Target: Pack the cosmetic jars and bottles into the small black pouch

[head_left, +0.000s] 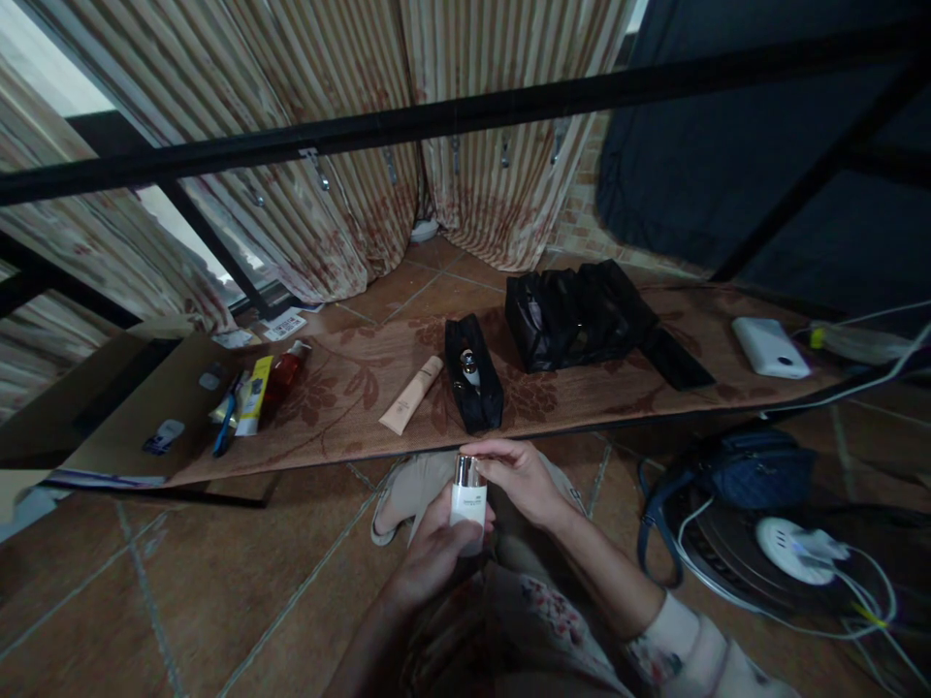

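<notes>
My left hand is wrapped round a small white cosmetic bottle, held upright above my lap, its thumb across the front. My right hand has its fingers closed on the bottle's shiny metallic cap. The cap sits on the bottle. Just beyond my hands, on the bench, lies a beige squeeze tube. Beside it stands a small black pouch, unzipped, with a light-coloured item showing inside. A larger black mesh bag sits behind to the right; its contents are hard to make out.
A cardboard box, a yellow tube and a reddish bottle are at the left. On the right lie a white power bank, a blue bag and a power strip with cables. A dark rail crosses behind.
</notes>
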Available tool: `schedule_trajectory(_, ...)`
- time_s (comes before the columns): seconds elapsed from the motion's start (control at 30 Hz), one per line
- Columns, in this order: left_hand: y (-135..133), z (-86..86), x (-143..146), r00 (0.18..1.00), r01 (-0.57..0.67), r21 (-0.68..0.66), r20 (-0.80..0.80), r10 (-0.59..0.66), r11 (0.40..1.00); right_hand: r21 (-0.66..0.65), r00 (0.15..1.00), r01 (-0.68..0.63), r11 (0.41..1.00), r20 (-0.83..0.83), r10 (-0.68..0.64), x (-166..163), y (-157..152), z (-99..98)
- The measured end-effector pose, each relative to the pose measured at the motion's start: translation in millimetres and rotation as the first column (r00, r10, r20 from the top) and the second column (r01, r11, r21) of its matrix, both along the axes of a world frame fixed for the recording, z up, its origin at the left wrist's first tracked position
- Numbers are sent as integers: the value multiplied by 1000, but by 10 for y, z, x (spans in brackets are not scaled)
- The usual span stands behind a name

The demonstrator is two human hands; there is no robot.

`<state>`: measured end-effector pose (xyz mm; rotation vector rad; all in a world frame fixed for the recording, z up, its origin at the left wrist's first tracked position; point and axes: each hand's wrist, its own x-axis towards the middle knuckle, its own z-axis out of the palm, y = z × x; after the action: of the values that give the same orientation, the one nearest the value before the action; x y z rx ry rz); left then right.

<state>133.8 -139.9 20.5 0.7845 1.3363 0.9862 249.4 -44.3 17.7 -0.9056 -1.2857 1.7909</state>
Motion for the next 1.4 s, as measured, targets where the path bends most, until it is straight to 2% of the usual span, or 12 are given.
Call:
schedule_trajectory(0.23,-3,-31,15,1000,-9,9,-13,9,1000,-16,998,61,998,-7,-61,-78,-13,-41)
schedule_trajectory(0.5,-36,-69,-15,999,7,38,-42,-5,999,8,1000,-11,1000,-22,11,3,-13,30)
schedule_trajectory(0.8,-26,-34,-4,1000,2,1,8,-2,1000,-12,999,52,999,11,-52,-61,-13,-19)
schedule_trajectory(1.0,-67,-50,37,991,48,-5,128,-47,999,-45,996,-77,996,-58,74,17,-8,-33)
schedule_trajectory(1.2,-59,-25,38,985,-17,-39,171,24,999,-115,959,-187,976,-238,156,37,-20,-59)
schedule_trajectory(1.4,-32,-12,47,984,-46,-29,174,50,999,-59,981,-166,984,-114,159,-6,-51,-42)
